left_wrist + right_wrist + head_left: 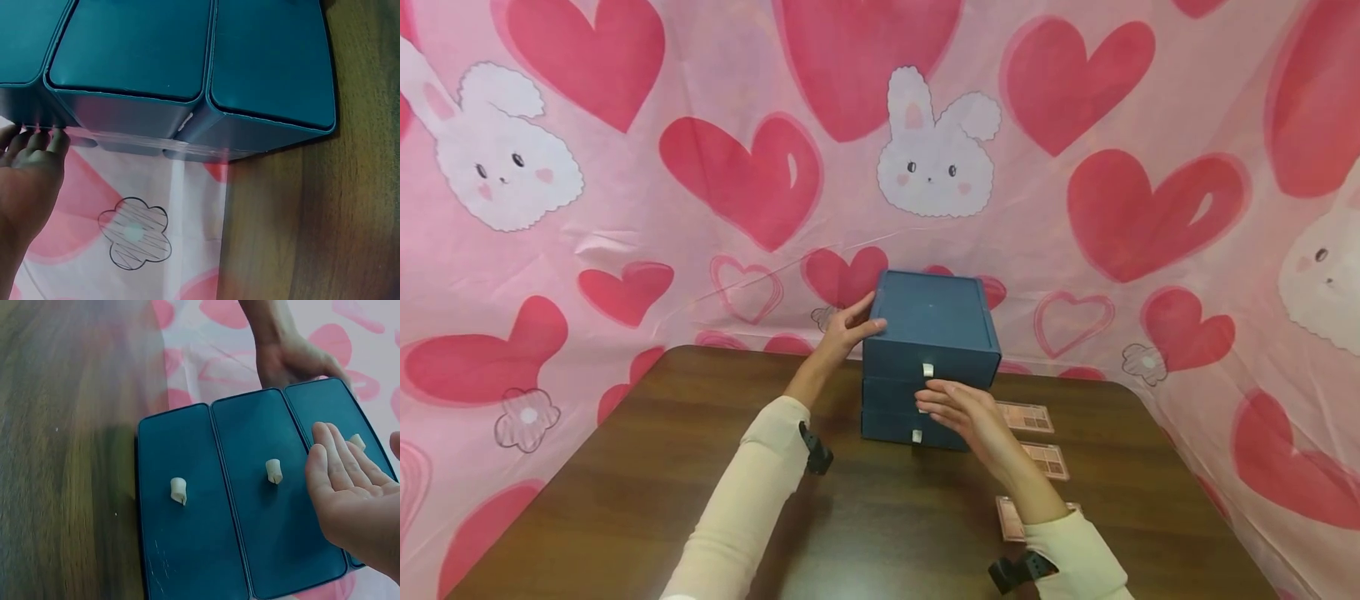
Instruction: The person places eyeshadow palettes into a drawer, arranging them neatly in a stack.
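Left to right, two hands in view. Left hand (846,329): at the drawer unit's upper left edge, thumb on the top rim, fingers resting along the side wall; contact without a clenched grip.

Drawer unit (932,312): one, blue, upright on the table (647,433), right of centre, near the pink backdrop (842,179). Three drawers, stacked, all pushed in; three pale pull tabs (274,470), one per drawer. Fronts face the wearer. Each front's long axis runs level, side to side; the longest axis of the whole unit cannot be told.

Right hand (962,408): before the fronts, just beside the top tab, fingers extended and together, pointing left. Grasps nothing; whether it touches a front cannot be told.

Flat cases (1047,461): three, pinkish, in a near-to-far row right of the unit; the nearest partly hidden by the right forearm.
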Demonstrator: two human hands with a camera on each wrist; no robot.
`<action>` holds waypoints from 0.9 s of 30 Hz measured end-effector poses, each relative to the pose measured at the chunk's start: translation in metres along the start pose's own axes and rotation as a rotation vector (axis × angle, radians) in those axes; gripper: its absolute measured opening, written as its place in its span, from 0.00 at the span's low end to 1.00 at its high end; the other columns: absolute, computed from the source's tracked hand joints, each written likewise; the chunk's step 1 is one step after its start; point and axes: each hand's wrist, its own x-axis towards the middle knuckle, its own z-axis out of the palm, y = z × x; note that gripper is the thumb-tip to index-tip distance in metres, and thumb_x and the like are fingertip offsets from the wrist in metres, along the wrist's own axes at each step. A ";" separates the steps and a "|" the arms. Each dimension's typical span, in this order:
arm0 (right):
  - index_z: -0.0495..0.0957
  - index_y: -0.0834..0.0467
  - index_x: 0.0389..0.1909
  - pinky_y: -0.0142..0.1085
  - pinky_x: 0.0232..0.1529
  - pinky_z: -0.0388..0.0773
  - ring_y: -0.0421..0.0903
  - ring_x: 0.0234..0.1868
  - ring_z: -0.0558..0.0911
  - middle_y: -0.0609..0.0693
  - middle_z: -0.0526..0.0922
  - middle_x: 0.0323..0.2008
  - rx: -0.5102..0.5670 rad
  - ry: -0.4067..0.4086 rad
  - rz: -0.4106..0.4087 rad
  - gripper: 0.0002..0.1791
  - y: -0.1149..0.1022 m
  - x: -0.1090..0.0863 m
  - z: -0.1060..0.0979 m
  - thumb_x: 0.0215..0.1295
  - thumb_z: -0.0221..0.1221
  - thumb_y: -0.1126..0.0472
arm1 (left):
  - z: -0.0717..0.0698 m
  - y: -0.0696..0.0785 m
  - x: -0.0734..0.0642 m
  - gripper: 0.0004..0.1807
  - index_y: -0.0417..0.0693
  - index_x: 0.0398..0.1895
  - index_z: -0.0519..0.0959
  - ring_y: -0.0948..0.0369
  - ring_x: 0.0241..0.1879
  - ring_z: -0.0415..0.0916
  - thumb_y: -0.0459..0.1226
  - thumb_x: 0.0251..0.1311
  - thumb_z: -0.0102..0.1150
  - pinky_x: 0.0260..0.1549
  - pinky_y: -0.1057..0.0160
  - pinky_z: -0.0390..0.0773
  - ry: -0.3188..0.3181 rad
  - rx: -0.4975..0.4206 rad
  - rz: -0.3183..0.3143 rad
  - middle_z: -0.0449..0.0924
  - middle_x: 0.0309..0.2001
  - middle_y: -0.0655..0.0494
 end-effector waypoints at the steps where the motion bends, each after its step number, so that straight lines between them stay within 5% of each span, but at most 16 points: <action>1: 0.61 0.73 0.73 0.26 0.59 0.78 0.34 0.55 0.85 0.49 0.86 0.58 0.011 0.002 0.007 0.35 0.000 0.001 0.001 0.81 0.42 0.48 | 0.000 0.000 -0.001 0.42 0.48 0.81 0.54 0.49 0.80 0.54 0.43 0.64 0.55 0.77 0.46 0.57 -0.003 0.004 -0.001 0.53 0.81 0.45; 13: 0.59 0.73 0.73 0.33 0.65 0.76 0.37 0.58 0.84 0.63 0.77 0.67 0.076 0.026 0.088 0.37 -0.002 0.012 0.007 0.82 0.38 0.45 | -0.002 -0.001 -0.004 0.45 0.49 0.82 0.53 0.45 0.79 0.54 0.44 0.61 0.56 0.76 0.43 0.56 -0.029 -0.024 -0.017 0.48 0.83 0.46; 27: 0.62 0.75 0.70 0.29 0.55 0.80 0.36 0.49 0.87 0.42 0.90 0.45 0.234 0.089 0.113 0.34 -0.005 0.027 0.018 0.82 0.41 0.48 | 0.001 -0.002 -0.001 0.42 0.48 0.81 0.55 0.36 0.67 0.71 0.42 0.61 0.54 0.75 0.44 0.60 0.020 0.014 -0.006 0.51 0.82 0.45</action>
